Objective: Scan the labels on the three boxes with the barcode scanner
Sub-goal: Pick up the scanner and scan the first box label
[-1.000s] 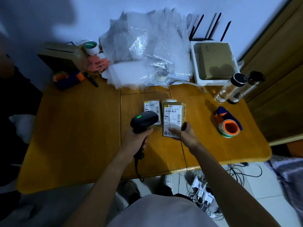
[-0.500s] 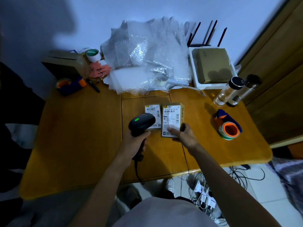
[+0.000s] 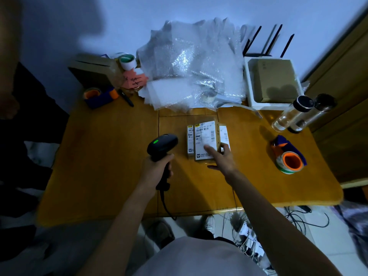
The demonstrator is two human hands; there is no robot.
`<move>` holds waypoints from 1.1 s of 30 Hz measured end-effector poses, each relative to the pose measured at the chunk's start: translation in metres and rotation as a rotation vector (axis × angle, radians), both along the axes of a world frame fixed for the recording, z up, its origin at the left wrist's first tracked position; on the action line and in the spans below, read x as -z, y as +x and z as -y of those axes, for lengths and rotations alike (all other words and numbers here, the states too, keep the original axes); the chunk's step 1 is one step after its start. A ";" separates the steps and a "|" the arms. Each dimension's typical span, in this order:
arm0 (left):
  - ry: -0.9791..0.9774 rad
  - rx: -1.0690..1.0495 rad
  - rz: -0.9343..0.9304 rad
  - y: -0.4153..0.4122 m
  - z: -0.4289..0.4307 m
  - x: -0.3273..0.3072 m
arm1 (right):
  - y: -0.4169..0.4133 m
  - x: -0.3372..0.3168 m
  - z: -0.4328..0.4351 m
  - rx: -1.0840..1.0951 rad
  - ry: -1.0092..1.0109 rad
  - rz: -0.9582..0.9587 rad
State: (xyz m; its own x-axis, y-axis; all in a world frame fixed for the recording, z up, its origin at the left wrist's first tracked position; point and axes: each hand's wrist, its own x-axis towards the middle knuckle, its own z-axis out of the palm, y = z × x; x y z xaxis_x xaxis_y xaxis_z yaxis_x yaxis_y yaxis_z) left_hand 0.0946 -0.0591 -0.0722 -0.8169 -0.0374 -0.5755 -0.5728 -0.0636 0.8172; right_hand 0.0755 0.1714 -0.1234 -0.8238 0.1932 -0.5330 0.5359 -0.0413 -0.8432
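I see the left hand (image 3: 159,168) wrapped tight around the grip of the matte black barcode scanner (image 3: 162,145), its rounded head showing a green light and pointing toward frame centre; a dark cord trails off the near table edge. Three small brown cardboard boxes sit side by side at the centre of the smooth yellow-wood table (image 3: 111,156): the left box (image 3: 190,141), the middle box (image 3: 206,139) and the right box (image 3: 224,134), each with a white printed label whose small text I cannot read. The right hand (image 3: 222,158) lies on them with fingers spread apart, forefinger on the middle label, covering the right box's lower part. Crinkled clear bubble wrap (image 3: 191,64) heaps at the upper centre, and an orange-cored tape roll (image 3: 290,162) lies at the right.
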 end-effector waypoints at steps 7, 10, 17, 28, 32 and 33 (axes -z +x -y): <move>-0.045 -0.119 0.063 0.001 0.023 0.007 | -0.010 0.006 0.031 -0.101 0.080 0.051; -0.062 -0.144 0.069 0.002 0.031 0.010 | -0.014 0.004 0.045 -0.154 0.079 0.025; -0.053 -0.212 0.102 -0.003 0.050 0.020 | -0.022 0.016 0.081 -0.251 -0.086 0.139; -0.092 -0.188 0.146 -0.012 0.057 0.028 | -0.020 0.048 0.106 -0.061 -0.433 0.224; -0.096 -0.158 0.155 -0.015 0.051 0.026 | -0.022 0.055 0.112 0.069 -0.483 0.254; -0.094 -0.148 0.156 -0.015 0.050 0.026 | -0.023 0.057 0.112 0.099 -0.501 0.257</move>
State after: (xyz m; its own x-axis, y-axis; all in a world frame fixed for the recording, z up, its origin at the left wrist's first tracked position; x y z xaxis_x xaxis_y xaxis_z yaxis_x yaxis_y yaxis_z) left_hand 0.0794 -0.1094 -0.0980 -0.7003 -0.2095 -0.6824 -0.6824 -0.0838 0.7261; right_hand 0.0526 0.0592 -0.1807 -0.6466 -0.0647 -0.7601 0.6942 -0.4630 -0.5511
